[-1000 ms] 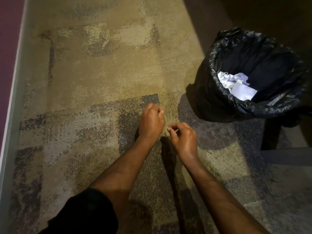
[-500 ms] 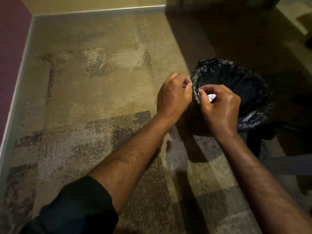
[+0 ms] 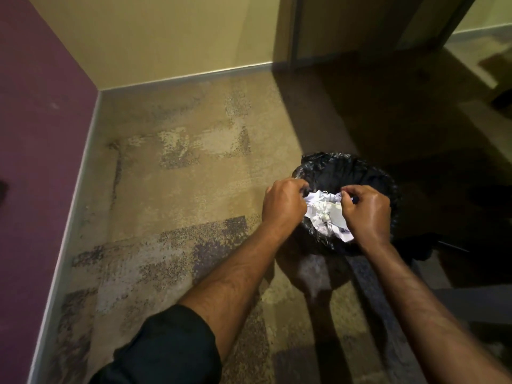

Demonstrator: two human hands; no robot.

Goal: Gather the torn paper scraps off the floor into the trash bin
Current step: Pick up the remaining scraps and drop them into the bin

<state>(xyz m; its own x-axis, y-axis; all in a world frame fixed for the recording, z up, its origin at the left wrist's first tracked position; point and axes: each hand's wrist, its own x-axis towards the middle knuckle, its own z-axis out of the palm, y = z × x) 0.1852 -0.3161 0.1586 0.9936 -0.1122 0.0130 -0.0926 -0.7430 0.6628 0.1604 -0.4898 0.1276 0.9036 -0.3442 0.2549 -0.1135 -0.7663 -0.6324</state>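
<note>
Both hands hover over the black-lined trash bin [image 3: 385,184]; the left hand [image 3: 282,207] and right hand [image 3: 365,214] have curled fingers, but I cannot tell what they pinch. Crumpled white paper scraps [image 3: 324,212] lie inside the bin.

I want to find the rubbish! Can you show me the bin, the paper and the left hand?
bin [image 3: 368,173]: head view, far rim of black bag.
paper [image 3: 322,210]: head view, white heap inside.
left hand [image 3: 282,206]: head view, back of hand.
</note>
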